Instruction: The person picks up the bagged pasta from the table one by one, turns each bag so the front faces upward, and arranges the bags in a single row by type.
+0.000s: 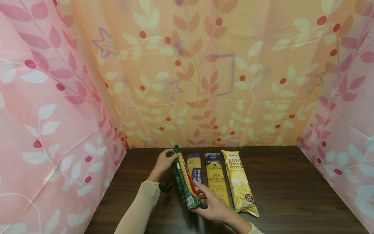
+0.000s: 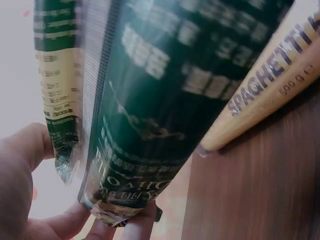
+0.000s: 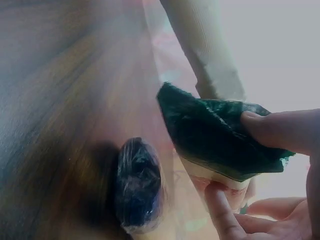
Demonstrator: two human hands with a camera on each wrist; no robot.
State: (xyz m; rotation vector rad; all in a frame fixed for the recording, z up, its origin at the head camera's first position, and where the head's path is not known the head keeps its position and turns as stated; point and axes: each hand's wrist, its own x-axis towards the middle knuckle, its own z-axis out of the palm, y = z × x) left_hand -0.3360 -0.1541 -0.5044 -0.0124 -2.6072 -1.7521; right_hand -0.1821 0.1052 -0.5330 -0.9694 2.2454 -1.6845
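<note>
A long green pasta packet [image 1: 181, 183] is held up at a slant by both hands. My left hand [image 1: 161, 165] grips its far end, and my right hand [image 1: 215, 207] pinches its near end between thumb and fingers. In the left wrist view the packet's green printed side and back seam fill the middle. The right wrist view shows its crinkled green end [image 3: 215, 135] under the right thumb. Just right of it on the table lies a purple-and-yellow spaghetti packet [image 1: 193, 164], partly hidden by the right hand.
Farther right, a yellow pasta packet with a blue top [image 1: 215, 178] and a pale yellow packet with Chinese print [image 1: 240, 183] lie side by side on the dark wooden table [image 1: 286, 188]. Patterned curtains [image 1: 204, 81] enclose the back and sides.
</note>
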